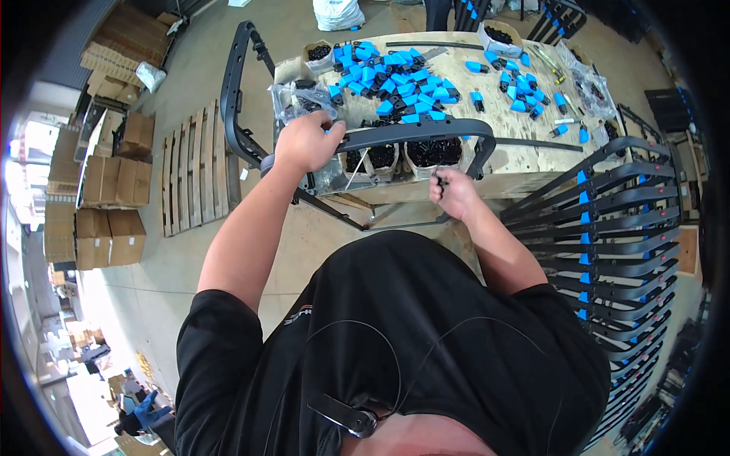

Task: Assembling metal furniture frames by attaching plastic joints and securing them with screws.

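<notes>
My left hand is closed over the bar of a black metal frame with rounded corners, at the near edge of the workbench. Part of the frame rises at the far left. Just below the frame's right bend, my right hand is closed around small black pieces, too small to name. Behind the bar stand open boxes, one of them a box of small black parts. Several blue-and-black plastic pieces lie heaped on the wooden workbench top beyond the frame.
At right, many similar black frames with blue pieces stand stacked close to my right arm. A wooden pallet and cardboard boxes are at left. On the bench sit a clear plastic bag and a white tub of black parts.
</notes>
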The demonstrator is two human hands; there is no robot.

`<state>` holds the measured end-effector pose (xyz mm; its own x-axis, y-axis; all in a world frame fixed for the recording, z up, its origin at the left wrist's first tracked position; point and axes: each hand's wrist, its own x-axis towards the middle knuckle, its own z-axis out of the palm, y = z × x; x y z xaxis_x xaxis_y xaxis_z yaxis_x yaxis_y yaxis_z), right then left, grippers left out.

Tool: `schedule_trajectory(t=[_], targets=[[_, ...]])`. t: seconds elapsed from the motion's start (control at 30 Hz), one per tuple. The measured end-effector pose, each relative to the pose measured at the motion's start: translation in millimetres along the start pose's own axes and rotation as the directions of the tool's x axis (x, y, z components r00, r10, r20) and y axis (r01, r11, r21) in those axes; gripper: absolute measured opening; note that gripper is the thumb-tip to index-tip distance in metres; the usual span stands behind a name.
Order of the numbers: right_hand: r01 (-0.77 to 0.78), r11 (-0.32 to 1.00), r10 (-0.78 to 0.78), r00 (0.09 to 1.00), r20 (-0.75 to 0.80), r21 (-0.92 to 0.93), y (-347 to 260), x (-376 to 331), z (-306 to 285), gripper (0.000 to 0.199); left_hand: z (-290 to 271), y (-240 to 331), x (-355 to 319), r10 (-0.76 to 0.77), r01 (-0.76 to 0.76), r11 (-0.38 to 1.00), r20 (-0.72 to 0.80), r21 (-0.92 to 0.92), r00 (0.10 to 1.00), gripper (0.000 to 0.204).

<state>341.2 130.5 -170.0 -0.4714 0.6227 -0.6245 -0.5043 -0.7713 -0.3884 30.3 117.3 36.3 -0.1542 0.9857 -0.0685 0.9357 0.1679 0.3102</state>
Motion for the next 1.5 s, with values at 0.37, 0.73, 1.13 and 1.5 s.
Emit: schedule_trajectory(t=[0.37,0.73,1.13,1.5], targets=[[-0.041,0.948,-0.057,0.953,-0.296,-0.315,30,-81,-95,0.037,14,-3,-18,0.481,-0.513,0.845,-0.634,0.151,0.606,0.030],[-0.120,0.924,-0.133,0.789,-0.600,-0.363,27,-164,-239,0.033,167,-34,-37,-0.372,0.379,0.926,0.177,-0.004,0.911,0.064],[-0.126,0.806,-0.288,0.769,-0.570,-0.578,2,-188,-229,0.023,191,-27,-28,-0.290,0.299,0.888,0.080,-0.350,0.954,0.046],[-0.022,0.394,-0.529,0.812,-0.246,-0.919,50,-196,-250,0.022,199,-41,51,0.053,-0.100,0.989,0.366,0.110,0.929,0.048]])
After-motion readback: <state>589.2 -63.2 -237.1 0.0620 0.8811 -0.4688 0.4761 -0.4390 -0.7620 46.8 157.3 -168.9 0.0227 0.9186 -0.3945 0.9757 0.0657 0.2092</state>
